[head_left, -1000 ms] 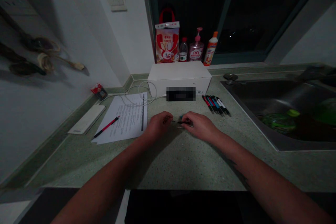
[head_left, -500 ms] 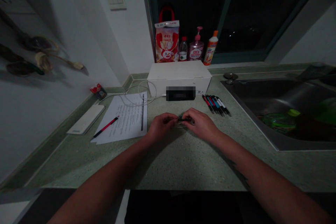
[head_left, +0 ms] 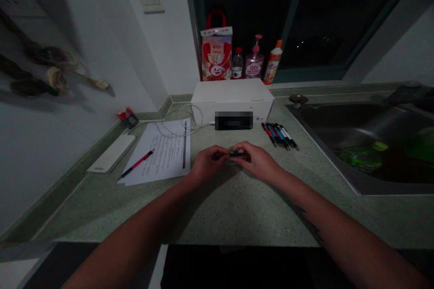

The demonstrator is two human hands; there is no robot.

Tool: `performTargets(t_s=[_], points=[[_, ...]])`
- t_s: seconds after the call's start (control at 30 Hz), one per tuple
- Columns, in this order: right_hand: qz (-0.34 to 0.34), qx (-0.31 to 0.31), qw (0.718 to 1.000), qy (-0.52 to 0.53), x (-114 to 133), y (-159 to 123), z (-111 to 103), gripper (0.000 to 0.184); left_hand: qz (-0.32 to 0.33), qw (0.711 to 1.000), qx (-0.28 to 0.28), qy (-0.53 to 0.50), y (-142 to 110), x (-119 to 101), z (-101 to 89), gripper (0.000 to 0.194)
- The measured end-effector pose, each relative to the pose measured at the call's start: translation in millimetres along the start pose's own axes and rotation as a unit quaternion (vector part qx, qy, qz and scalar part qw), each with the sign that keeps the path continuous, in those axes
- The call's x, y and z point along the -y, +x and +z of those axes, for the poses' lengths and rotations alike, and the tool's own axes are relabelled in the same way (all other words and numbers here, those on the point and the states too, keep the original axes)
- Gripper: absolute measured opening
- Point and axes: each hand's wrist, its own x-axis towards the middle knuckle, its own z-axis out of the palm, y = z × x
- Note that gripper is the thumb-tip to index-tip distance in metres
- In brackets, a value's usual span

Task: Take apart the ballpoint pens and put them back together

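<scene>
left hand (head_left: 208, 162) and right hand (head_left: 258, 160) close together, fingertips pinching a small dark pen (head_left: 238, 154) between them, over the speckled green countertop (head_left: 233, 207); row of pens (head_left: 280, 135) at 1 o'clock, white box (head_left: 232, 99) at 12, papers (head_left: 161, 151) at 10.

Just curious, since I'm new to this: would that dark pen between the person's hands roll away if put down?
Probably: the dark pen looks slim and round, like the row of pens nearby. It is likely light and stiff, since the left hand and right hand pinch it with just their fingertips.
</scene>
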Motion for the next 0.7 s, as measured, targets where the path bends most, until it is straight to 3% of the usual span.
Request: performTargets(t_s=[0.1,0.2,0.33,0.43,0.5,0.7], points=[[-0.003,0.012,1.0,-0.013,1.1,0.4,-1.2,0.013,-0.001,1.0,0.007,-0.001,-0.8,-1.4,-0.5,0.007],[-0.007,0.028,0.999,-0.025,1.7,1.4,-2.1,0.022,0.003,1.0,0.003,0.004,-1.4,-3.3,-1.2,0.008],[0.007,-0.001,1.0,0.001,1.1,1.5,-3.0,0.024,0.005,1.0,-0.003,0.003,-1.0,-2.5,-2.0,0.007],[0.005,0.004,1.0,-0.01,1.0,1.3,-4.3,0.012,0.005,1.0,-0.004,-0.003,-0.9,-1.1,-2.2,0.007],[0.0,0.019,1.0,-0.02,1.6,1.4,-4.8,0.021,0.005,1.0,-0.003,-0.007,-0.9,-1.2,-2.0,0.008],[0.008,-0.001,1.0,-0.02,2.7,1.7,-4.2,0.016,-0.008,1.0,-0.007,-0.003,-1.1,-4.4,-2.2,0.008]])
